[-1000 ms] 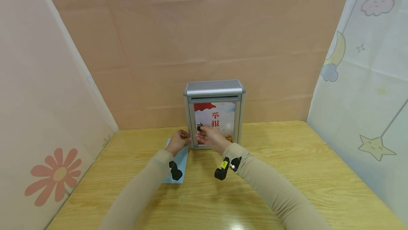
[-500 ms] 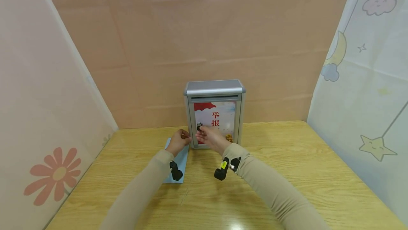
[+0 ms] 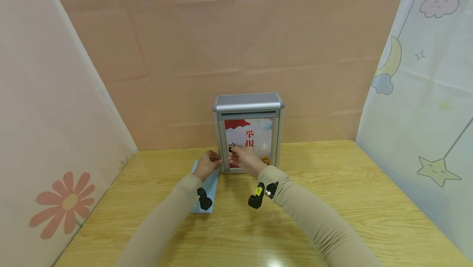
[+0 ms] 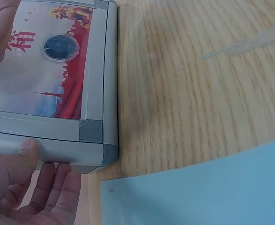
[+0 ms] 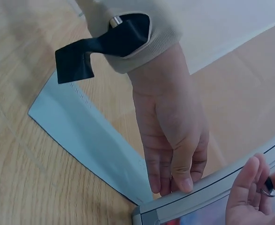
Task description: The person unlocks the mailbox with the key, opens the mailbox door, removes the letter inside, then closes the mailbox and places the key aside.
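A silver-grey metal letter box [image 3: 278, 135] stands upright against the back wall, with a slot [image 3: 248, 113] near its top and red writing on its front panel. My left hand [image 3: 207, 165] holds the box's left side, thumb on the front edge and fingers along the side [image 4: 53, 187]. At the lock [image 3: 231, 144] on the left of the door, my right hand [image 3: 246, 161] pinches a key with a black head and a metal ring [image 5: 269, 187]. The key's blade is hidden. The door is closed in its frame.
A light blue paper or folder [image 3: 207, 193] lies on the wooden table [image 3: 314, 189] under and beside the left forearm, its far end close to the box. A peach cloth wall [image 3: 177, 74] rises behind the box, with printed walls on either side.
The right fingers have shifted slightly at the lock, and less of the key's black head shows now. The left hand and the box have stayed in place.
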Motion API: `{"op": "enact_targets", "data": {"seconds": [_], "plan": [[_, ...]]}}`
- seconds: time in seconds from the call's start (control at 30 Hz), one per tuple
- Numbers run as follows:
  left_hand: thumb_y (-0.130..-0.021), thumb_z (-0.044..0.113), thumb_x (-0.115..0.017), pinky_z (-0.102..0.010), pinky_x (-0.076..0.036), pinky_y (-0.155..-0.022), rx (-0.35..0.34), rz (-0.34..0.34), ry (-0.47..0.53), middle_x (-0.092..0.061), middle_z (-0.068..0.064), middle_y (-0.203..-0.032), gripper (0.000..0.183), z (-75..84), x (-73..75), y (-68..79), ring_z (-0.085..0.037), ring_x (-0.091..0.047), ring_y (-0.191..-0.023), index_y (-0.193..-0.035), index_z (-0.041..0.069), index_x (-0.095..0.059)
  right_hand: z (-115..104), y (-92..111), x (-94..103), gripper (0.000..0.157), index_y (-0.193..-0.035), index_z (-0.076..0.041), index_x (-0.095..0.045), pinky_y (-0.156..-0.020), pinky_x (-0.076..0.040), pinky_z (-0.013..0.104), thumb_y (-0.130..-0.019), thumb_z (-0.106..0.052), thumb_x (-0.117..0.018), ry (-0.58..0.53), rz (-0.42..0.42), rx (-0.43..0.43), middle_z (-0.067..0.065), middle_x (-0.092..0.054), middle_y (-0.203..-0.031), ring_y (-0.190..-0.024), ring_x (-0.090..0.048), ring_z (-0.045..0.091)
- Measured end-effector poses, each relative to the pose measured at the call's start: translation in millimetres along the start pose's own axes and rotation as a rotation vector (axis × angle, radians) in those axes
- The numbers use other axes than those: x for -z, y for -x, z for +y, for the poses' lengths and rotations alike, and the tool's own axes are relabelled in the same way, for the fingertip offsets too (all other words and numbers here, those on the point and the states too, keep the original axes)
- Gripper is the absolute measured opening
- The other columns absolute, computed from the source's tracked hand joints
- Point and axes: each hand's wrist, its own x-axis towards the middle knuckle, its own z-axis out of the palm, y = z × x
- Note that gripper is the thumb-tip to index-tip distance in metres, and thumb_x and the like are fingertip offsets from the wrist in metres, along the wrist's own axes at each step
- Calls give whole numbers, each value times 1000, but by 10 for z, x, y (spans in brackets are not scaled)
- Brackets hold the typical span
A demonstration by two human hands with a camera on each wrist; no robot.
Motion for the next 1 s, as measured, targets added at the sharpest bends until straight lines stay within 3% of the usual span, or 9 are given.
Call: {"op": "enact_targets", "data": {"seconds": [0.13, 0.5, 0.67, 0.8, 1.0], "plan": [[-94, 8, -63, -42, -54, -86, -6, 0, -13, -60, -15, -101, 20, -2, -3, 2, -24, -63, -90, -108, 0, -53, 12, 2, -7, 17, -106, 2, -52, -67, -52, 19, -102, -11, -43, -56, 6, -24, 7, -54, -86, -75, -57, 11], [-93, 9, -64, -43, -53, -85, -20, -2, -26, -61, -16, -102, 20, -15, 15, -8, -23, -63, -88, -108, 0, -53, 24, 39, -20, 19, -103, 7, -54, -64, -50, 21, -101, -9, -45, 34, -29, 13, 7, -55, -81, -67, -54, 11], [-93, 8, -64, -45, -53, -86, -21, 1, -16, -61, -16, -100, 21, -23, 15, -14, -23, -62, -87, -109, -1, -53, 31, 132, 10, 24, -109, 12, -53, -65, -51, 22, -101, -9, -46, 90, -109, -8, 7, -57, -82, -67, -56, 11], [-94, 9, -63, -44, -53, -86, -25, -8, -7, -61, -17, -102, 20, -23, 9, 4, -26, -63, -90, -108, -1, -53, 69, 223, 159, 28, -110, 14, -55, -70, -54, 26, -101, -11, -47, 260, -211, -9, 6, -61, -82, -69, -60, 10], [-93, 10, -64, -35, -54, -76, -60, -12, -16, -60, -16, -97, 19, -3, 34, 37, -23, -61, -84, -103, 0, -52, 135, 279, 646, 22, -93, 6, -62, -74, -58, 37, -98, -13, -53, 716, -334, 62, 17, -68, -88, -72, -67, 15]]}}
